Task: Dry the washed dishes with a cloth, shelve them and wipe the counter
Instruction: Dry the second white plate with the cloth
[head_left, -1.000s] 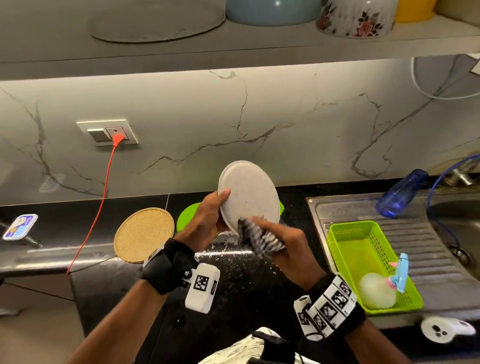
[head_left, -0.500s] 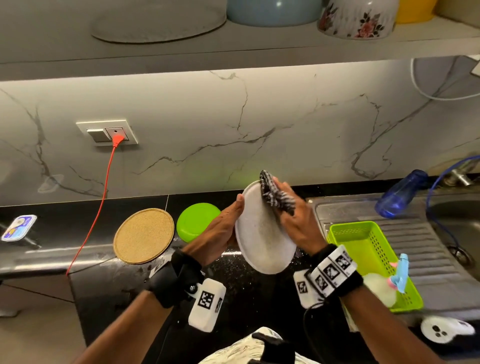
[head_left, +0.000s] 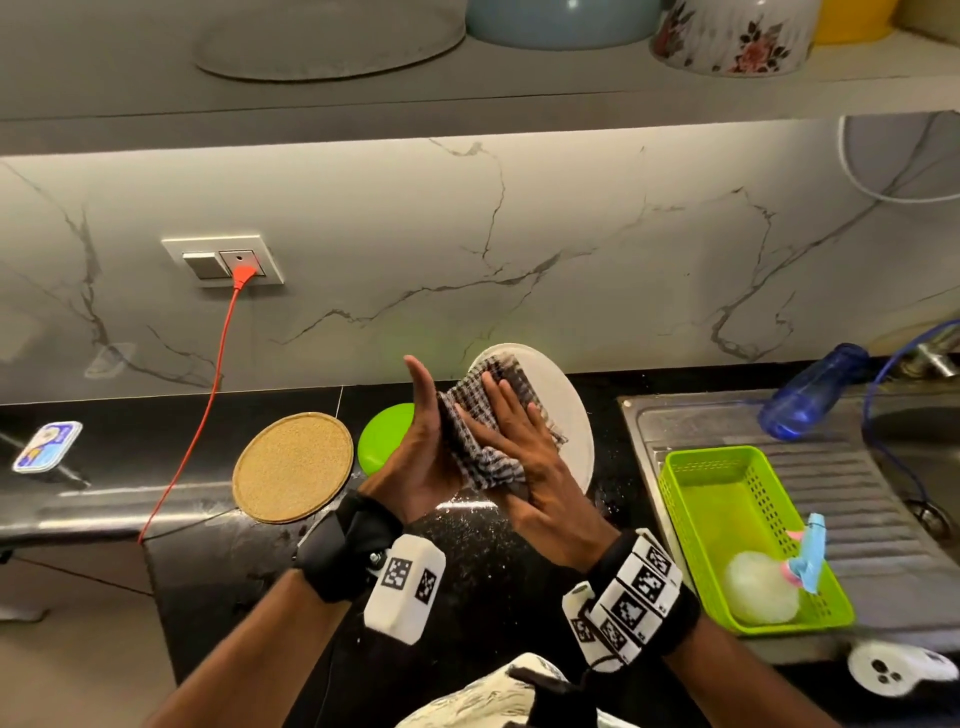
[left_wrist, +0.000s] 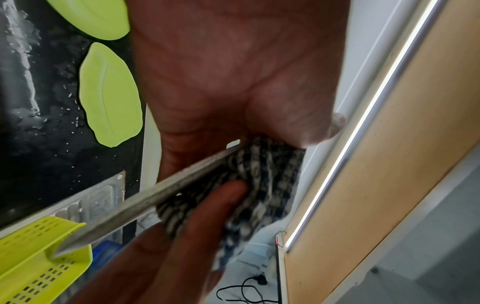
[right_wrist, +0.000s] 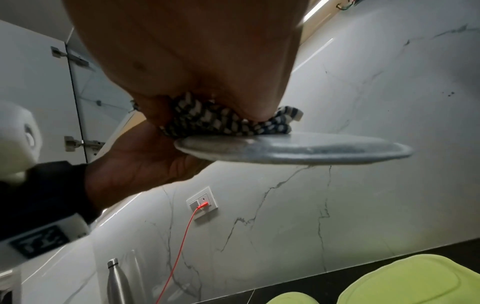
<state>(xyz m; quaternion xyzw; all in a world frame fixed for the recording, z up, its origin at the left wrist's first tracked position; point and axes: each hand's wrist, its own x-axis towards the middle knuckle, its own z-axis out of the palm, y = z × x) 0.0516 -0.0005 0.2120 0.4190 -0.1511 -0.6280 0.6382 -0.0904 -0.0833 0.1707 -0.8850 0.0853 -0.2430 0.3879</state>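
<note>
A white plate (head_left: 569, 410) is held tilted above the wet black counter (head_left: 467, 551). A black-and-white checked cloth (head_left: 485, 436) lies spread on its upper face. My right hand (head_left: 519, 452) presses the cloth flat with straight, spread fingers. My left hand (head_left: 421, 452) holds the plate's left rim, thumb over the cloth's edge and fingers hidden behind the plate. The left wrist view shows the plate (left_wrist: 135, 203) edge-on running into my thumb fork, with the cloth (left_wrist: 267, 174) beside it. In the right wrist view the cloth (right_wrist: 213, 121) is bunched on the plate (right_wrist: 298, 148).
A green plate (head_left: 384, 436) and a round cork mat (head_left: 293, 460) lie on the counter behind my hands. Right of them stand a green basket (head_left: 727, 499) on the sink's drainboard and a blue bottle (head_left: 810, 389). A shelf (head_left: 519, 88) with bowls hangs overhead. A red cable (head_left: 208, 405) crosses the left counter.
The plate has tipped so its face points up at me. My right hand moved from the top rim down onto the face and flattened the cloth. My left thumb straightened.
</note>
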